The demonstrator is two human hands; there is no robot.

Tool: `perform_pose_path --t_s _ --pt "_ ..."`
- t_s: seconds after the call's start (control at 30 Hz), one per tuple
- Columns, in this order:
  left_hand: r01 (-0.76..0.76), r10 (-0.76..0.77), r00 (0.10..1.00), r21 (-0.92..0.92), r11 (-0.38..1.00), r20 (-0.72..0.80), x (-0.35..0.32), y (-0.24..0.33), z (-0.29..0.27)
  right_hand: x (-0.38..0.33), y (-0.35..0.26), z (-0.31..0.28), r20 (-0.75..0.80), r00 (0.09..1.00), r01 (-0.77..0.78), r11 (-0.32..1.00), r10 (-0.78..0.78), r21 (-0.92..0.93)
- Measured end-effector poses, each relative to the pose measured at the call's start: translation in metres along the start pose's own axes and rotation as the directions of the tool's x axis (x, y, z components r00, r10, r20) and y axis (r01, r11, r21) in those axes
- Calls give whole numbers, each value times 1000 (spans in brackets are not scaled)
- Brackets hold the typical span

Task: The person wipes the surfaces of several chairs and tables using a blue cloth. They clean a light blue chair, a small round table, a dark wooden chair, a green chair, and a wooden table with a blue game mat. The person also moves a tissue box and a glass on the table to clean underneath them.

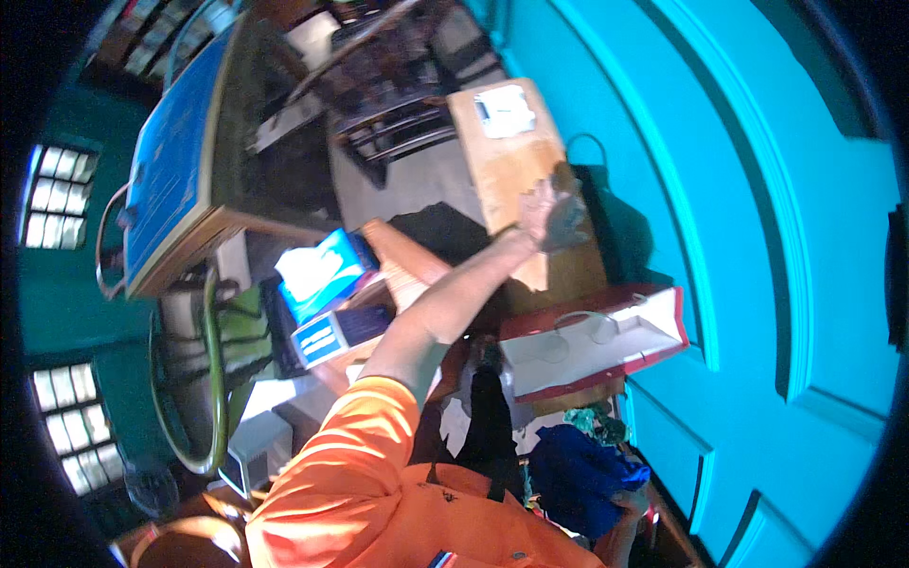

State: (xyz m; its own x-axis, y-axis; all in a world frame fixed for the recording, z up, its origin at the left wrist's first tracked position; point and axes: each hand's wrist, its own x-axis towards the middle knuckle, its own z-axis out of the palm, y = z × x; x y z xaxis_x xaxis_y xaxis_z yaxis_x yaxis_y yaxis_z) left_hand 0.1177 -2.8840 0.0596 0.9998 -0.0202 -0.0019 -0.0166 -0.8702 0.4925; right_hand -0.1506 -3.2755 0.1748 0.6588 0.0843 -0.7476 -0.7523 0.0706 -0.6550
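My left arm stretches across to a long wooden bench (516, 180). There my left hand (542, 213) lies flat with its fingers apart. A greyish patch beside the palm is too unclear to name. At the lower right my right hand (629, 505) is closed on a dark blue cloth (578, 478), which hangs bunched low by my body. A small white item (505, 110) lies at the bench's far end. Against the near end stands an open red paper bag (663, 355) with a white inside and a handle.
A turquoise panelled wall (644, 142) runs along the right. To the left are a blue tissue box (327, 275), a dark blue box (331, 336) and a blue-topped table (175, 161). A green curved chair rail (216, 379) stands nearer. Greenish crumpled cloth (595, 424) lies below the bag.
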Motion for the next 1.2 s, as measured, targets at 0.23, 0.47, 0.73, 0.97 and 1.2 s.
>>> perform_pose_path --t_s 0.23,0.47,0.73,0.97,1.2 --pt "-204 29 927 -436 877 -375 -152 58 -69 11 -7 34 137 990 38 999 -34 -30" --pt "-86 -79 913 -378 922 -401 -375 90 -149 19 -18 99 330 942 85 994 -57 -70" --pt "46 -19 737 22 999 -676 -535 74 -337 -14 19 183 465 884 98 991 -44 -92" --pt "77 54 806 195 978 -589 -652 155 -510 -68 95 225 398 915 63 998 -62 10" --pt "-239 398 757 347 907 -518 -743 114 -535 -114 167 237 313 949 -7 994 -29 113"
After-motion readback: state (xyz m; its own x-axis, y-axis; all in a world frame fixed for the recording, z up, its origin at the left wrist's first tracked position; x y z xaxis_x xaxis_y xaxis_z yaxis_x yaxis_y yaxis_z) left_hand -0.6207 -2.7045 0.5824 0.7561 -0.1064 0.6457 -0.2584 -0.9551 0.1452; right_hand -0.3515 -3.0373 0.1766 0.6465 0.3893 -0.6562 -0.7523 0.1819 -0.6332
